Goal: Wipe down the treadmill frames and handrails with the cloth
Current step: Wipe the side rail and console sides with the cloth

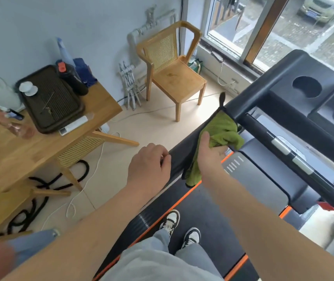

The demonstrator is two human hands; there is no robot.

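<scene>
I stand on a black treadmill with orange trim, both shoes on its belt [206, 203]. My right hand [208, 153] grips a crumpled green cloth [221, 128] and holds it against the left handrail [184, 151], just below where the rail meets the console [283, 88]. Part of the cloth hangs down under my wrist. My left hand [148, 167] sits at the handrail's lower end with its fingers curled over the rail. The front crossbar [283, 153] with silver grip sensors runs to the right of the cloth.
To the left stands a wooden table [30, 151] carrying a dark tea tray [54, 102] and a bottle. A wooden chair [174, 74] sits by the wall. Black hose and white cables [75, 203] lie on the floor. A window [283, 27] is behind the console.
</scene>
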